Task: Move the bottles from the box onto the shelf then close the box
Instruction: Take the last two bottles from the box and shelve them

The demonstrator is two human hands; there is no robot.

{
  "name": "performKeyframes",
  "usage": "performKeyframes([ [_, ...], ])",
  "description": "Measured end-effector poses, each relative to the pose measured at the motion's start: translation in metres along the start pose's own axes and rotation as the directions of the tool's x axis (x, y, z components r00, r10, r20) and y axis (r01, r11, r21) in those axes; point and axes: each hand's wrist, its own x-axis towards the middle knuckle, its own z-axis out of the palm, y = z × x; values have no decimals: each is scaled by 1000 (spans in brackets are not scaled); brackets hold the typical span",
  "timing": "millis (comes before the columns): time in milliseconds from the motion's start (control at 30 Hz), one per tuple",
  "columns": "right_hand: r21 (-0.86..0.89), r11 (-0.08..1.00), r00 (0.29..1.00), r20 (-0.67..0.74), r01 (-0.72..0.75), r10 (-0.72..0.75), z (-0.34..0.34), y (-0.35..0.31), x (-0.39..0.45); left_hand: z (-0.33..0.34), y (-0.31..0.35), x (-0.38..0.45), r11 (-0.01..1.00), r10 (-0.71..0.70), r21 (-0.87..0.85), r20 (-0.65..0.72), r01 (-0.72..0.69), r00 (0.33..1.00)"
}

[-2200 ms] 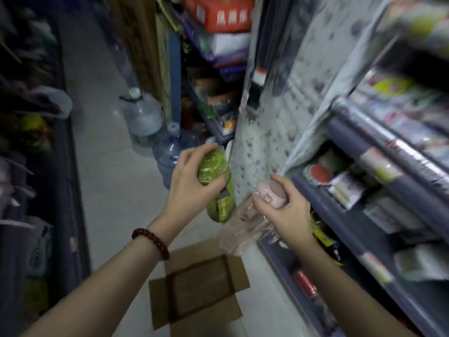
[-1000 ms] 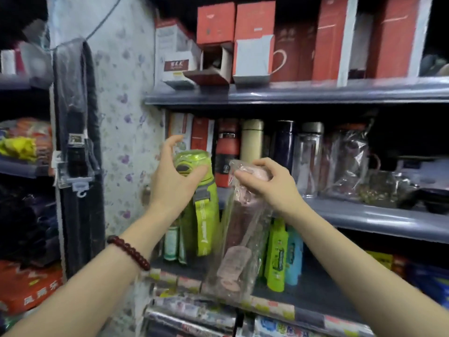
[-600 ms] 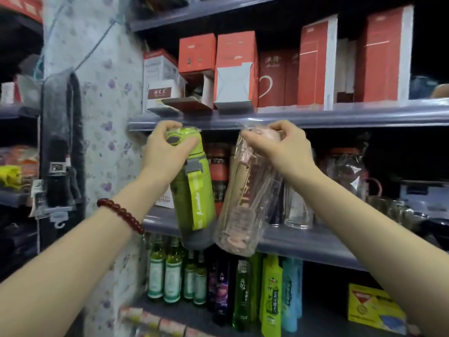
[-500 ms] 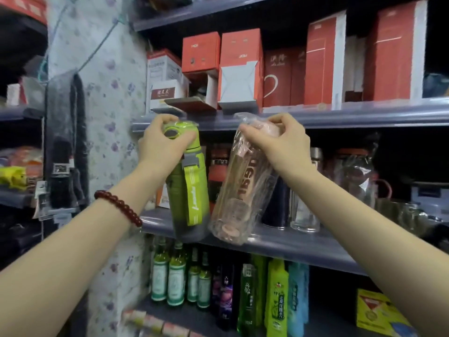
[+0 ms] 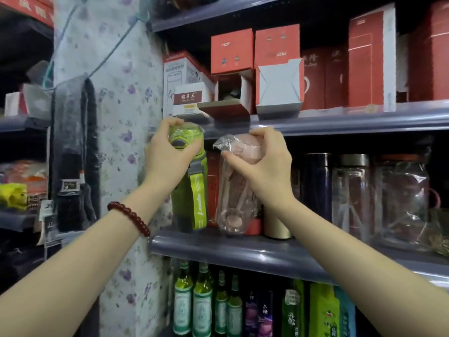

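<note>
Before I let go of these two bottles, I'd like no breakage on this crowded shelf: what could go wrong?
1. The pink bottle is in loose plastic wrap and held only by its cap in the right hand; it could slip.
2. The gold flask and red item stand right behind it; pushing in may knock them over.
3. The green bottle, in the left hand, sits near the shelf edge and may tip off.
</note>
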Motion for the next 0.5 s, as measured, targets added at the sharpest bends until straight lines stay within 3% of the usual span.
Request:
performKeyframes([
  [500,-7,984,983,-18,-180,180,58,19,-2,4,-51,22,995,35,-99,43,-31,998],
])
